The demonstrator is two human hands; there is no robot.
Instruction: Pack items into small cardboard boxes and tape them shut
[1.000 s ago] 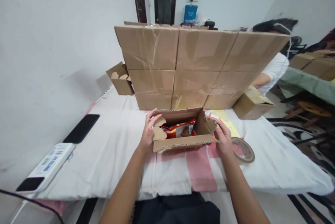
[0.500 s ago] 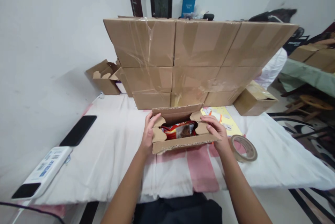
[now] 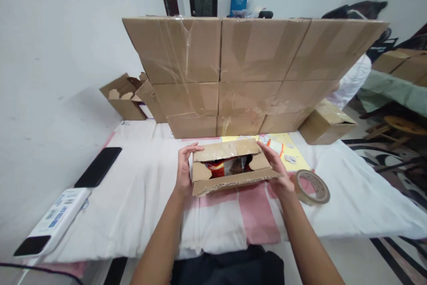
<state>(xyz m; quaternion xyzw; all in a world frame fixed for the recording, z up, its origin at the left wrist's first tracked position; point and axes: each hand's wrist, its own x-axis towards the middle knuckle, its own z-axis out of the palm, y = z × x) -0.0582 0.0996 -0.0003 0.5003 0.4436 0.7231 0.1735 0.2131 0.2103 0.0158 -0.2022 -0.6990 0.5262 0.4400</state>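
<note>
Between my two hands is a small cardboard box (image 3: 233, 184), its far long flap folded inward over part of the opening and its near flap standing outward. Inside lies a red packet (image 3: 218, 169) with a dark printed part, partly covered by the flaps. My left hand (image 3: 184, 170) grips the box's left end, fingertips at the far corner. Against the right end, my right hand (image 3: 278, 171) holds the box with its fingers along the side. A roll of brown tape (image 3: 305, 187) lies just right of my right hand.
A wall of stacked, taped cartons (image 3: 187, 54) rises behind the box. Another carton (image 3: 325, 125) stands at right, an opened carton (image 3: 125, 102) at left. A yellow sheet (image 3: 296, 156) with scraps, a black phone (image 3: 99, 167) and a white power strip (image 3: 60, 214) lie on the cloth.
The far long flap, upright before, is now folded down over the box's opening. My fingers have moved from the end flaps to the outer ends of the box.
</note>
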